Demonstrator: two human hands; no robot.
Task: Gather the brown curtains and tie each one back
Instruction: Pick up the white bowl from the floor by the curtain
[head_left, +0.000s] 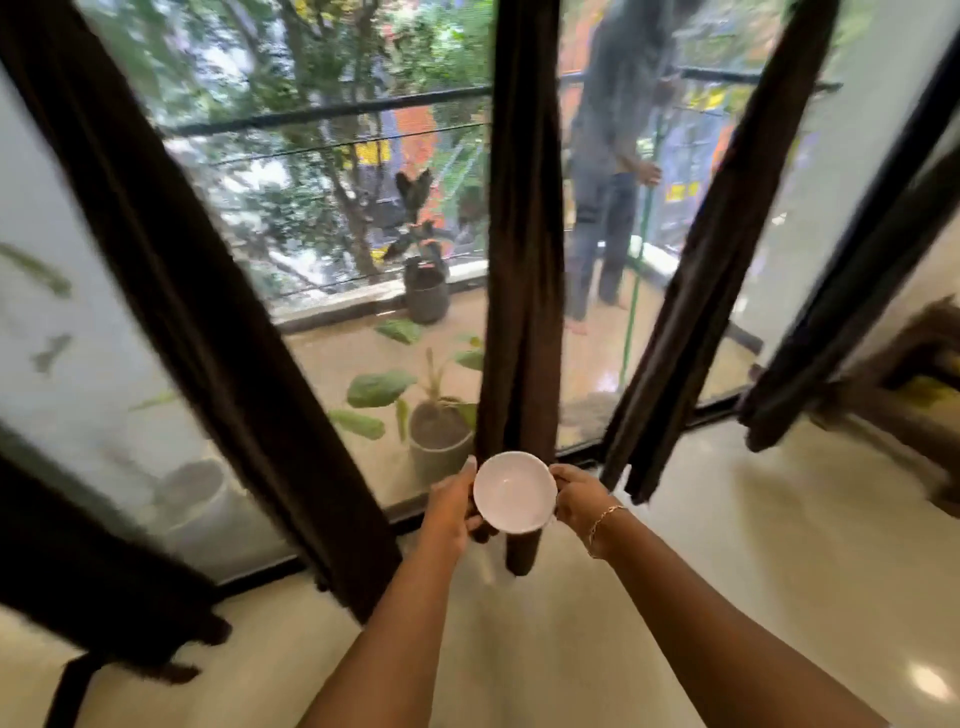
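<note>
We hold a white bowl (514, 491) between both hands in the lower middle of the frame. Our left hand (449, 512) curls its fingers round the bowl's left rim. Our right hand (576, 499), a bracelet (602, 519) at its wrist, grips the right rim. Neither hand is free for cloth.

The brown curtains hang along the glass wall. The middle curtain (524, 234) rises from just behind the bowl to the top of the frame, its long axis vertical, and hangs as a narrow column. Its lower end shows beneath the bowl. We cannot tell whether the bowl touches it, and we see no tie on it. It lies straight ahead of our grip, midway between the hands, so neither hand is nearer.

The left curtain (208, 312) slants from the upper left down toward our left forearm. The right curtain (701, 291) slants down to end just right of our right hand, and another curtain (852, 291) hangs further right.

As we judge it, the bowl must be put down before any gathering can begin.
</note>
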